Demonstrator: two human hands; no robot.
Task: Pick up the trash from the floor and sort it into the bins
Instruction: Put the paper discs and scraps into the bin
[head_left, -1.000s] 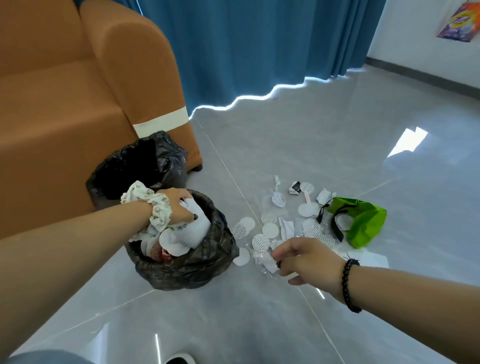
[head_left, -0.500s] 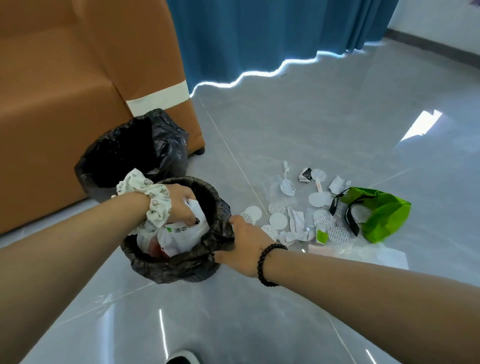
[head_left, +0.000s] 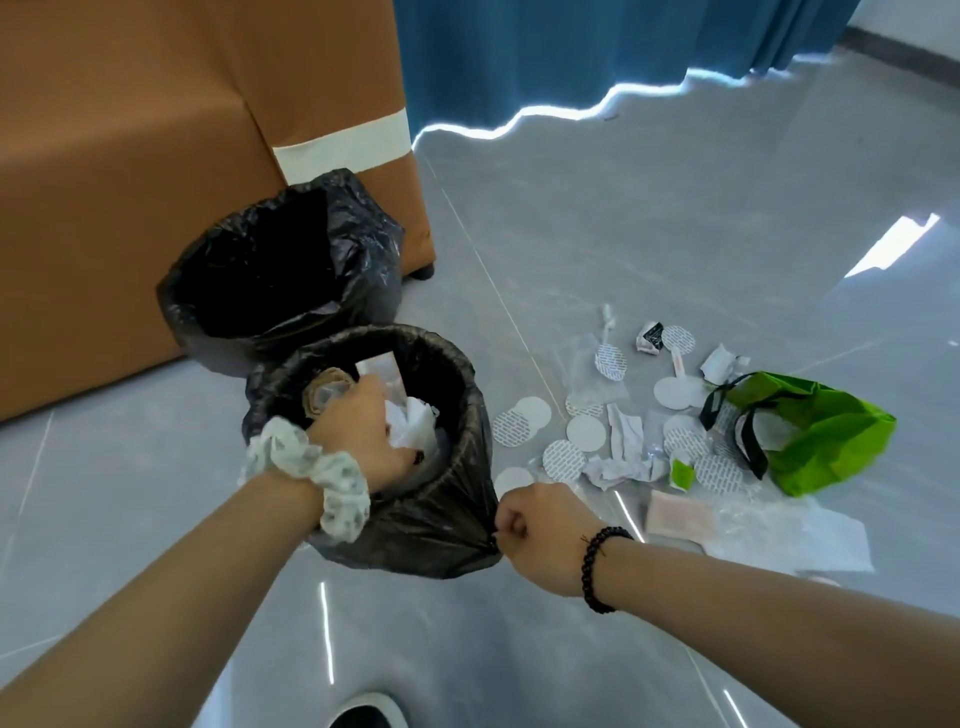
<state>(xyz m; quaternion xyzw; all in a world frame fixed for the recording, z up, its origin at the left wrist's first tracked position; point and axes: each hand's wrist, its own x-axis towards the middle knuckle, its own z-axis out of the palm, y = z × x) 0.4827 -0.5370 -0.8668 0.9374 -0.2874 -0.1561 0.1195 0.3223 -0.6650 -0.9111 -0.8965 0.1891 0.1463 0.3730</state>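
Note:
Two bins lined with black bags stand on the grey floor. In the near bin (head_left: 457, 374) my left hand (head_left: 358, 436), a white scrunchie on its wrist, presses down on white crumpled paper (head_left: 413, 428) and other trash. My right hand (head_left: 540, 530), with a black bead bracelet, pinches the black bag liner (head_left: 447, 525) at the bin's lower right side. The far bin (head_left: 270, 280) looks dark inside. Right of the bins lies scattered trash: several white round discs (head_left: 586, 431), crumpled wrappers (head_left: 623, 457) and a green bag (head_left: 821, 436).
An orange sofa (head_left: 156, 156) stands behind the bins on the left. A blue curtain (head_left: 571, 47) hangs at the back. Flat clear plastic and a pinkish sheet (head_left: 680, 514) lie near my right wrist. A shoe tip (head_left: 363, 714) shows at the bottom edge.
My right hand left the litter pile, moved left to the near bin and gripped its liner. My left hand pushed deeper into that bin. The view tilted down.

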